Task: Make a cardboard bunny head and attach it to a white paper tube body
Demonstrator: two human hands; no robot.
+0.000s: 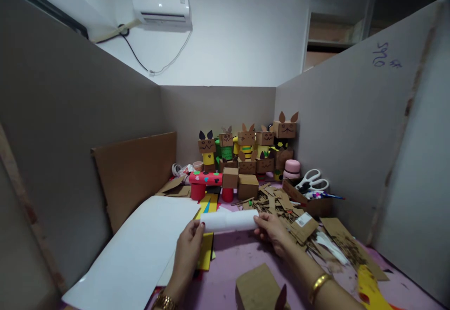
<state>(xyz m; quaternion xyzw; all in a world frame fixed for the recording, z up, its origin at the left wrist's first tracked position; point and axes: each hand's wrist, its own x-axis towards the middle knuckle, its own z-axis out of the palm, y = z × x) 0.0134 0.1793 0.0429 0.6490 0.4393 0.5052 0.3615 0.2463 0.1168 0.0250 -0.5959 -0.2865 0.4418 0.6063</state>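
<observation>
A white paper tube (229,220) lies level across the middle of the view, held up above the table. My left hand (190,244) pinches its left end between thumb and fingers. At the tube's right end, my right hand (272,230) grips the edge in the same way. Below them, near the front edge, is a small cardboard box (258,284) with a dark pointed ear. Just behind the tube stand a red spotted paper roll (207,178) on red tube legs and a plain cardboard cube (230,179).
Large white sheets (130,249) cover the left side, beside yellow paper (206,254). Cardboard scraps (281,204) pile up at right, near a box (319,204) with scissors (312,181). Several cardboard animal figures (246,139) stand at the back. Grey partitions (218,108) enclose the table.
</observation>
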